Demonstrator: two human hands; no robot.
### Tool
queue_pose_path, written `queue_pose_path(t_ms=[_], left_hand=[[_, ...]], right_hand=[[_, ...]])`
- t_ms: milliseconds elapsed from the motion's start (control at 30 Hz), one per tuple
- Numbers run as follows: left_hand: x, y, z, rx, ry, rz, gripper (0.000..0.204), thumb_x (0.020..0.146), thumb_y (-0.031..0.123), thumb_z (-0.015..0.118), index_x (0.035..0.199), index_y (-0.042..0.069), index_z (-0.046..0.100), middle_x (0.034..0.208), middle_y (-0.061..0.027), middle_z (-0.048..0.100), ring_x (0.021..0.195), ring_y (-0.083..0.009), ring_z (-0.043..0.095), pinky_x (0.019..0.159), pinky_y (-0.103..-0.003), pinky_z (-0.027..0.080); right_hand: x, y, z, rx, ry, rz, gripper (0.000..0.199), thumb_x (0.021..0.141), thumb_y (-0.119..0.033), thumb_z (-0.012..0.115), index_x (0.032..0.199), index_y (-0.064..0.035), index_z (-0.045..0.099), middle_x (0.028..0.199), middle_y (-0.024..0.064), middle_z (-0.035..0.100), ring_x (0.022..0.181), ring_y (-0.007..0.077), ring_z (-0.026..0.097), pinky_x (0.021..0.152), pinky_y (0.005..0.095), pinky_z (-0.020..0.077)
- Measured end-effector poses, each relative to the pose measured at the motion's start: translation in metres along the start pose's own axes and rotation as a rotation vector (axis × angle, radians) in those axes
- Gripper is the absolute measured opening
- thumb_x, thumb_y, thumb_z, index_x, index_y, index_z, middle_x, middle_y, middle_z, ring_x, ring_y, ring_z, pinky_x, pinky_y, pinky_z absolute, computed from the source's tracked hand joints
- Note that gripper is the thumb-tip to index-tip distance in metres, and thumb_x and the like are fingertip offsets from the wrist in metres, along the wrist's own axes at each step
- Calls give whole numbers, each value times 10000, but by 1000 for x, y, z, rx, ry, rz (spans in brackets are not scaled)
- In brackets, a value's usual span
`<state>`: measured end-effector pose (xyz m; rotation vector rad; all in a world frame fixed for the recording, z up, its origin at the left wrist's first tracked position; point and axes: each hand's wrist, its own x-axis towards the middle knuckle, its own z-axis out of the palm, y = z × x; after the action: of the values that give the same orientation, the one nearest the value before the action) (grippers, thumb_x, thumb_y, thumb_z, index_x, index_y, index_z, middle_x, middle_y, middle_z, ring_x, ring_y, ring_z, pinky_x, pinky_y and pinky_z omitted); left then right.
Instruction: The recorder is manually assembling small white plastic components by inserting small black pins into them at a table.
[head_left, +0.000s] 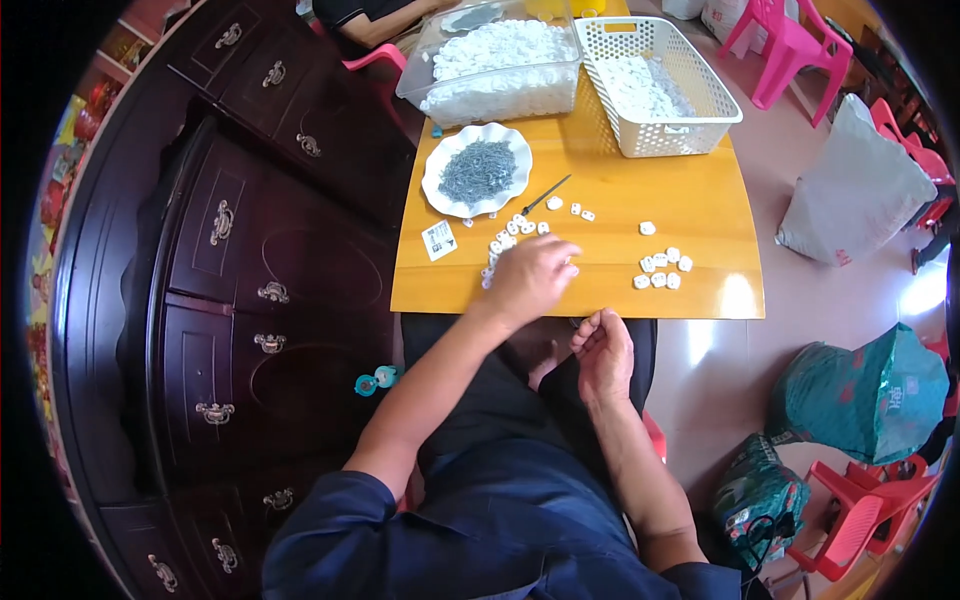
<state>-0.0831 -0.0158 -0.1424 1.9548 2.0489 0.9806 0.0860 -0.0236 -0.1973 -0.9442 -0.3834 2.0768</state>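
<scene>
My left hand point(534, 276) is over the table near its front edge, beside a loose group of small white plastic pieces point(513, 226), and covers part of it. Its fingers are bent toward the thumb; whatever lies between them is too small to make out. At the table edge, my right hand point(604, 352) is turned partly palm up with its fingers curled in and the thumb against them. What it holds, if anything, is hidden. A second cluster of white pieces with small dark holes point(660, 261) lies to the right. A scalloped white plate point(431, 180) holds many thin grey metal pins or nails.
A dark pointed tool point(547, 194) and a printed white card point(438, 240) lie on the wooden table point(590, 180). Behind are a clear bin point(500, 100) and a white basket point(680, 138) of white pieces. A dark cabinet point(280, 220) stands left; sacks point(850, 190) and red chairs are right.
</scene>
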Motion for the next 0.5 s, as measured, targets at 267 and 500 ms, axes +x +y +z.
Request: queue_pose_path(t_ms=[267,500], left_hand=[[-17,-48,-41,161,-5,-124,65,853,116,731,902,77,717,906,-93,684,876,-317,680,757,-434,545],[-10,-48,-31,246,-22,75,58,840,117,742,874,77,717,885,-74,656,895,-293,662,766,-422,536]], right_hand=[[-2,1,6,-27,-36,62,272,1059,-287,536,893,-79,594,766,43,617,662,142,577,648,281,491],[-2,-1,5,-37,-32,69,273,1053,-288,546,884,-81,600,756,39,623,653,139,586,653,275,499]])
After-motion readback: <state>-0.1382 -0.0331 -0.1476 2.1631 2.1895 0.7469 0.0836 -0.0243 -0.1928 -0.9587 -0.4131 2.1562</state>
